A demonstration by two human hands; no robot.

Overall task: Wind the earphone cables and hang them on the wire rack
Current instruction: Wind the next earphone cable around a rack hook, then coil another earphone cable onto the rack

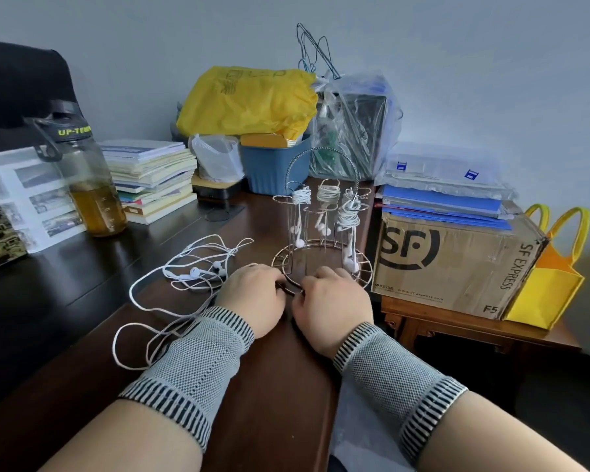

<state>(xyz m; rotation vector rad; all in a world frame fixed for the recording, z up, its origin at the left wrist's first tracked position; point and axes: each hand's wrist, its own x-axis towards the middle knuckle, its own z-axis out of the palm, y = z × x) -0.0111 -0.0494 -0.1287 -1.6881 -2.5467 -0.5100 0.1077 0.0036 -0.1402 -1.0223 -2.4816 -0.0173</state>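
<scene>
The wire rack [324, 206] stands near the table's right edge. Three wound white earphone bundles [348, 212] hang from its upper hooks, with their earbuds dangling toward the base ring. My left hand [252, 294] and my right hand [334, 301] sit side by side at the front of the rack's base ring, backs up, with the fingers curled down onto the ring. The fingertips are hidden. A loose tangle of white earphone cables [191, 267] lies on the table left of my left hand, and one loop trails under my left wrist.
A cardboard box [457, 264] topped with blue folders stands on a low side table right of the rack. Behind the rack stand a blue bin [273, 168] and plastic bags. A bottle [89, 185] and a stack of books [150, 178] are at the left.
</scene>
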